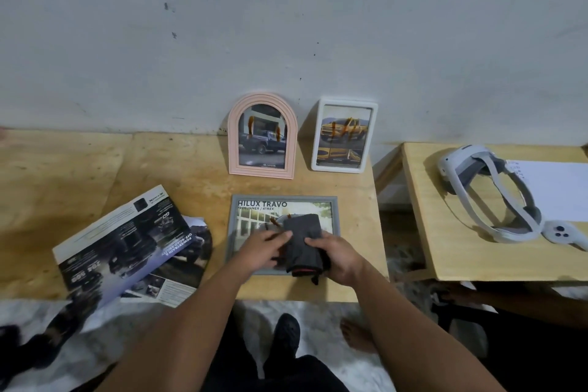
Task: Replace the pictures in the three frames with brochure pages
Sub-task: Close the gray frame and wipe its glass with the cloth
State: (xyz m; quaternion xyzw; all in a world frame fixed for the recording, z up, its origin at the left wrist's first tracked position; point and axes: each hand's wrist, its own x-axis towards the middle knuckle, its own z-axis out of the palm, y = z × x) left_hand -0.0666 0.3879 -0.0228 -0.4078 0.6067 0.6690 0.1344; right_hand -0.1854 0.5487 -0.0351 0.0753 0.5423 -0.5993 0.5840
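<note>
A person stood at a wooden desk (95, 169) set against a pale wall. At the centre, a grey frame (234, 232) lay flat on the desk, showing a brochure page headed "HILUX TRAVO" above a building and a partly hidden vehicle. Over its lower right part, both hands held a folded dark grey cloth (302, 242) with a red edge at its near end. The left hand (264, 248) had its fingers curled on the cloth's left side; the right hand (337, 259) gripped its right side, fingers wrapped around it.

At 12 o'clock from the grey frame, a pink arched frame (262, 134) leaned upright against the wall, holding a picture of a dark pickup truck. Just beside it, toward 1 o'clock, a white frame (344, 134) showed yellow pickups. At 9 o'clock, dark brochure pages (127, 245) lay spread open, overhanging the desk's near edge. At 3 o'clock, on a separate small desk (445, 232), rested a white headset (490, 191), a controller (564, 234) and a sheet of paper (553, 188).
</note>
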